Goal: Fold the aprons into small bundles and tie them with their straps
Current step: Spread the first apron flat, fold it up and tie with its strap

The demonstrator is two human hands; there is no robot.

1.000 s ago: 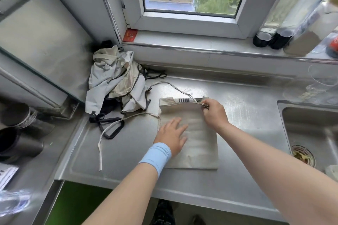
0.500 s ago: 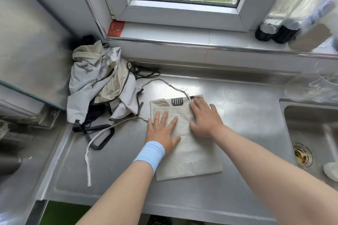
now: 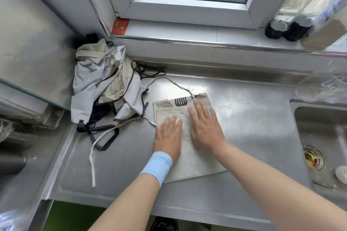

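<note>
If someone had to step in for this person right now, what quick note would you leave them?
Left hand: open, flat on the folded beige cloth apron.
Right hand: open, pressing flat beside it.
The apron lies as a flat rectangle on the steel counter; its thin beige straps trail loose to the left.
Done: folded flat.
Left: fold smaller, tie with the straps, then do the crumpled grey and beige apron pile in the corner.

Matt beige cloth apron [image 3: 189, 163], brushed stainless-steel counter [image 3: 249, 124], shiny steel sink [image 3: 300, 133]
</note>
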